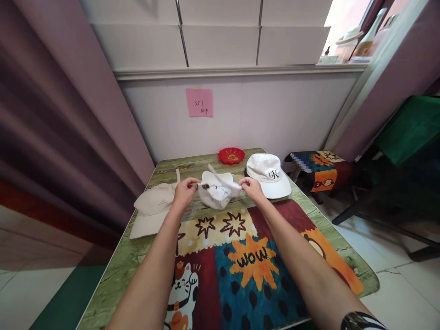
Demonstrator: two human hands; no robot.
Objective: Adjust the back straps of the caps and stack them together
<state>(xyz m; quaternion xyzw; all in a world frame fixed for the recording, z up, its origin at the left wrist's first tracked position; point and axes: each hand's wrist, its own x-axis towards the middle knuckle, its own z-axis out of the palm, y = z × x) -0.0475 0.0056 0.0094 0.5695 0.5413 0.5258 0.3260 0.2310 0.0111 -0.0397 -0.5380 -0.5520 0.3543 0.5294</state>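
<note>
With grips pinched closed, the left hand and right hand hold opposite sides of a white fabric cap over the green wood-grain table, between a cream brimmed cap left and a white black-lettered cap right.

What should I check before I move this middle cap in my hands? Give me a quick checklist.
1. Left grip on the middle cap: ok, pinching the edge near the dark buckle.
2. Right grip on the opposite edge: ok.
3. Strap fastened: not ok, one end sticks up loose.
4. Middle cap lifted off the table: cannot tell.
5. Red dish out of the way: ok, behind the cap.
6. Right grip clear of the lettered white cap: cannot tell, they overlap in view.
</note>
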